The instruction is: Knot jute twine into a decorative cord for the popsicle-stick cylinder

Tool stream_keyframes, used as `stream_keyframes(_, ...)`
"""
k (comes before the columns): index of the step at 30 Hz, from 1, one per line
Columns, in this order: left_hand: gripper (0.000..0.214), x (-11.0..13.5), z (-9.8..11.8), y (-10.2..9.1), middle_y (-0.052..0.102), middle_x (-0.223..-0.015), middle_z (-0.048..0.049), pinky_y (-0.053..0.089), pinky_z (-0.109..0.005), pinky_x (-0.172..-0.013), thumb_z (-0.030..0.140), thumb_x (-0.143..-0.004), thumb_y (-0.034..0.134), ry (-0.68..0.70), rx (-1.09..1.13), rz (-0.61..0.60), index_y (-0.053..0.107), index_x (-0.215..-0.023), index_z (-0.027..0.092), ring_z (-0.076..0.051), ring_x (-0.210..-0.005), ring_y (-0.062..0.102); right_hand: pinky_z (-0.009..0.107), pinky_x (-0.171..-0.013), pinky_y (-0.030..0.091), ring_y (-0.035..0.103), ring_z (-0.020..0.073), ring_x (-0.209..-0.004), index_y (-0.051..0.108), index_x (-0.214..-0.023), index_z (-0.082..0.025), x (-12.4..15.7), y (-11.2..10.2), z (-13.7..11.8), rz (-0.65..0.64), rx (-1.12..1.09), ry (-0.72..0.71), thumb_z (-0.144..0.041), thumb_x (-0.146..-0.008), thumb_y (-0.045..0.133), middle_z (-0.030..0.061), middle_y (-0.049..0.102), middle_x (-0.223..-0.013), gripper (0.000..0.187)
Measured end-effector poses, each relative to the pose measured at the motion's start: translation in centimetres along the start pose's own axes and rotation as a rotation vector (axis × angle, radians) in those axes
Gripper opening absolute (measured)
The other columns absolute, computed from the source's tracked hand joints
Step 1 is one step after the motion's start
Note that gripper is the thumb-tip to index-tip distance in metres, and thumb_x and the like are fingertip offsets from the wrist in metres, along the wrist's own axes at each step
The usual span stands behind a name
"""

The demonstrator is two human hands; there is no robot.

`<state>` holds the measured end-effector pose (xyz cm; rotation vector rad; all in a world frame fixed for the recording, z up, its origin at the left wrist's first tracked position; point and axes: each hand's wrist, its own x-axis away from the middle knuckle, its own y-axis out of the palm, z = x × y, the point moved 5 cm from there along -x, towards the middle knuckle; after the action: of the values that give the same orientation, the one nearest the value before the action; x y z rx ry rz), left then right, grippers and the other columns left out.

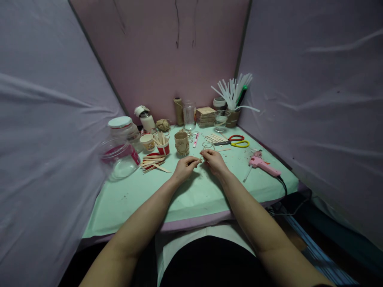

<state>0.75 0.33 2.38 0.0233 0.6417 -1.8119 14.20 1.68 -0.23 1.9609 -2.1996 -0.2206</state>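
Both hands meet above the middle of the table, fingertips nearly touching. My left hand (185, 167) is closed in a pinch on a small tan bit that looks like twine. Facing it, my right hand (214, 161) also pinches the thin strand. A loose loop of twine (208, 144) lies just beyond the right fingers. Behind my left hand stands a tan-wrapped jar (182, 144) with a twine decoration around it. A pink-and-white cutter (196, 140) lies past the hands. Exactly how the strand runs between the fingertips is too small to make out.
Right: scissors (236, 142) and a pink glue gun (263, 164) with a cord. Left: wooden sticks (153, 162), a red cup of sticks (163, 148), large clear jars (119, 163). Back: a twine ball (162, 125), stacked wooden squares (206, 117), a water cup (220, 123), glue sticks (231, 91).
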Motion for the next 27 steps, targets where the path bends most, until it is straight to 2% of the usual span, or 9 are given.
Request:
stream_keyframes(6, 0.028, 0.1, 0.3, 0.0, 0.063, -0.068, -0.0036, 0.042, -0.026, -0.067, 0.038, -0.079, 0.055, 0.002, -0.003, -0.001, 0.071, -0.083, 0.015, -0.014, -0.067, 0.054, 0.024, -0.045, 0.028, 0.035, 0.0088, -0.045, 0.057, -0.067, -0.018, -0.3, -0.4, 0.3, 0.02, 0.056, -0.028, -0.047, -0.064, 0.065, -0.0059, 0.041, -0.049, 0.03)
stream_keyframes(10, 0.028, 0.0, -0.1, -0.4, 0.061, -0.066, -0.0022, 0.041, -0.024, -0.064, 0.038, -0.079, 0.055, -0.02, 0.013, 0.049, 0.07, -0.082, 0.014, -0.013, -0.065, 0.052, 0.026, -0.048, 0.033, 0.04, 0.0115, -0.049, 0.058, -0.07, -0.018, -0.6, -0.6, 0.3, 0.046, 0.305, -0.108, -0.049, -0.075, 0.053, -0.0013, 0.049, -0.055, 0.032)
stream_keyframes(12, 0.028, -0.1, -0.6, -0.8, 0.059, -0.064, -0.0014, 0.039, -0.024, -0.061, 0.038, -0.078, 0.055, -0.067, 0.012, 0.105, 0.069, -0.08, 0.013, -0.013, -0.063, 0.051, 0.028, -0.055, 0.038, 0.046, 0.0142, -0.057, 0.058, -0.072, -0.018, -0.3, -0.6, -0.4, 0.107, 0.496, -0.262, -0.041, -0.079, 0.05, 0.0017, 0.054, -0.063, 0.025)
stream_keyframes(14, 0.028, -0.2, -1.0, -1.3, 0.058, -0.063, -0.0013, 0.039, -0.024, -0.06, 0.037, -0.078, 0.055, -0.116, -0.003, 0.16, 0.068, -0.077, 0.013, -0.013, -0.062, 0.05, 0.03, -0.066, 0.042, 0.05, 0.0162, -0.068, 0.058, -0.081, -0.018, 0.5, -0.1, -1.6, 0.14, 0.624, -0.487, -0.029, -0.079, 0.05, 0.0041, 0.056, -0.077, 0.013)
stream_keyframes(15, 0.028, -0.2, -1.2, -1.4, 0.058, -0.063, -0.0014, 0.038, -0.024, -0.06, 0.038, -0.077, 0.055, -0.133, -0.012, 0.178, 0.068, -0.076, 0.013, -0.013, -0.062, 0.05, 0.031, -0.071, 0.043, 0.051, 0.0168, -0.073, 0.058, -0.089, -0.018, 1.0, 0.4, -2.2, 0.119, 0.656, -0.6, -0.023, -0.079, 0.05, 0.0055, 0.056, -0.084, 0.014)
stream_keyframes(17, 0.028, -0.2, -1.3, -1.6, 0.059, -0.063, -0.0018, 0.038, -0.024, -0.061, 0.038, -0.076, 0.056, -0.15, -0.023, 0.199, 0.068, -0.075, 0.013, -0.013, -0.063, 0.05, 0.033, -0.078, 0.043, 0.052, 0.0179, -0.083, 0.057, -0.098, -0.019, 2.1, 1.5, -3.0, -0.003, 0.705, -0.772, -0.016, -0.079, 0.048, 0.0081, 0.053, -0.097, 0.022)
stream_keyframes(19, 0.028, -0.2, -1.3, -1.7, 0.06, -0.064, -0.0019, 0.039, -0.025, -0.061, 0.039, -0.076, 0.056, -0.153, -0.027, 0.207, 0.068, -0.075, 0.013, -0.013, -0.063, 0.05, 0.034, -0.082, 0.043, 0.051, 0.0195, -0.09, 0.058, -0.099, -0.021, 2.7, 2.3, -3.3, -0.109, 0.749, -0.851, -0.013, -0.08, 0.047, 0.009, 0.051, -0.102, 0.024)
stream_keyframes(23, 0.026, -0.2, -1.1, -1.6, 0.058, -0.063, -0.0015, 0.039, -0.025, -0.061, 0.036, -0.077, 0.054, -0.14, -0.032, 0.193, 0.067, -0.074, 0.013, -0.013, -0.063, 0.05, 0.034, -0.081, 0.042, 0.05, 0.0205, -0.089, 0.061, -0.087, -0.022, 2.7, 2.4, -3.2, -0.132, 0.803, -0.862, -0.019, -0.085, 0.048, 0.0078, 0.053, -0.092, 0.014)
stream_keyframes(27, 0.024, -0.3, -0.9, -1.3, 0.057, -0.061, -0.0009, 0.038, -0.024, -0.061, 0.033, -0.076, 0.054, -0.11, -0.03, 0.138, 0.067, -0.074, 0.014, -0.013, -0.063, 0.049, 0.033, -0.077, 0.041, 0.051, 0.0193, -0.082, 0.058, -0.075, -0.021, 2.0, 2.0, -3.0, -0.082, 0.738, -0.771, -0.023, -0.084, 0.049, 0.0057, 0.056, -0.081, 0.013)
